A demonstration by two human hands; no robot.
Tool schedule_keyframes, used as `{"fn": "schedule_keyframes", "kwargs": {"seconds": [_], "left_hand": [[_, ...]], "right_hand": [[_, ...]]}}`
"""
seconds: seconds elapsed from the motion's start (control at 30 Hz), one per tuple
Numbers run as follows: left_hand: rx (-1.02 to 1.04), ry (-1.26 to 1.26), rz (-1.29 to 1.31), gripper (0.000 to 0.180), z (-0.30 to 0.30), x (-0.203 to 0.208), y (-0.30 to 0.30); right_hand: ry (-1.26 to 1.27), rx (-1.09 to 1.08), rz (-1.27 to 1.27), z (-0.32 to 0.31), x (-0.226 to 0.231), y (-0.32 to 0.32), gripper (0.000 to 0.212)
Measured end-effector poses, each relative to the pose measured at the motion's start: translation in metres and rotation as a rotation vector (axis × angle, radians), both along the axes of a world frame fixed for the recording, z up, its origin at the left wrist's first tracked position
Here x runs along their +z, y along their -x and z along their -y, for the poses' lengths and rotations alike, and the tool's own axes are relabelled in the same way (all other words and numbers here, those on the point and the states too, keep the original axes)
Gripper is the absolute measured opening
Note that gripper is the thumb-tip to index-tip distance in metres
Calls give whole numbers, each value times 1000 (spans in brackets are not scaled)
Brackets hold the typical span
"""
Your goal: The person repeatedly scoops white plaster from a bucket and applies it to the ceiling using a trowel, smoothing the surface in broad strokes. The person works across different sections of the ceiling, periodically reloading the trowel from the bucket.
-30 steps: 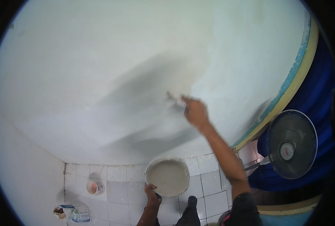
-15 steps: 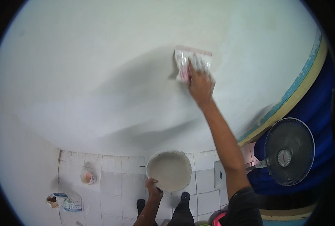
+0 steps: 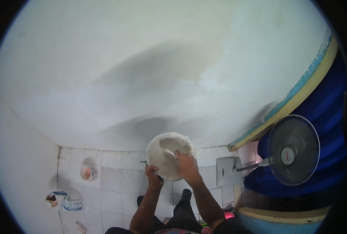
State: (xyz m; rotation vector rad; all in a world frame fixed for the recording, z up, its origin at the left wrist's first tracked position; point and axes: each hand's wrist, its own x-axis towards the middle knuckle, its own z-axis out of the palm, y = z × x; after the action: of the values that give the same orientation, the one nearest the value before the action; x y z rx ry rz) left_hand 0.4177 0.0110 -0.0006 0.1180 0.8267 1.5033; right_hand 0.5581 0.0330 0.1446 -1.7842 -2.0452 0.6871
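A round white bucket [image 3: 169, 135] of pale grey wall putty [image 3: 162, 165] is held up in front of me, its rim crusted. My left hand [image 3: 153, 174] is closed on the near left side of that rim, thumb over the edge. Over the putty, my right hand [image 3: 186, 167] grips a flat white scraper [image 3: 169, 153], whose front part dips into the bucket; its far edge is hard to make out. Beyond the bucket rises the white wall [image 3: 142, 89], with smooth patches and shadows on it.
A standing fan [image 3: 287, 155] with a grey base [image 3: 228, 171] is at the right, before a blue curtain [image 3: 321, 117]. On the tiled floor [image 3: 111, 191] at the left stand a small white tub [image 3: 90, 173] and a torn bag [image 3: 67, 200]. My feet are below the bucket.
My right hand has come down off the wall with the scraper, into the bucket. The bucket sits a little higher in the picture, still in my left hand.
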Motion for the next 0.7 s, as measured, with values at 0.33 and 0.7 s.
{"fn": "schedule_keyframes", "kwargs": {"seconds": [0.33,0.7], "left_hand": [[2,24,-71,73,0,23,-4],[-2,-35,-35,68,-5,10,-1]], "right_hand": [[17,87,98,-8,4,1,37],[-7,32,37,-11,-7,0,28]]}}
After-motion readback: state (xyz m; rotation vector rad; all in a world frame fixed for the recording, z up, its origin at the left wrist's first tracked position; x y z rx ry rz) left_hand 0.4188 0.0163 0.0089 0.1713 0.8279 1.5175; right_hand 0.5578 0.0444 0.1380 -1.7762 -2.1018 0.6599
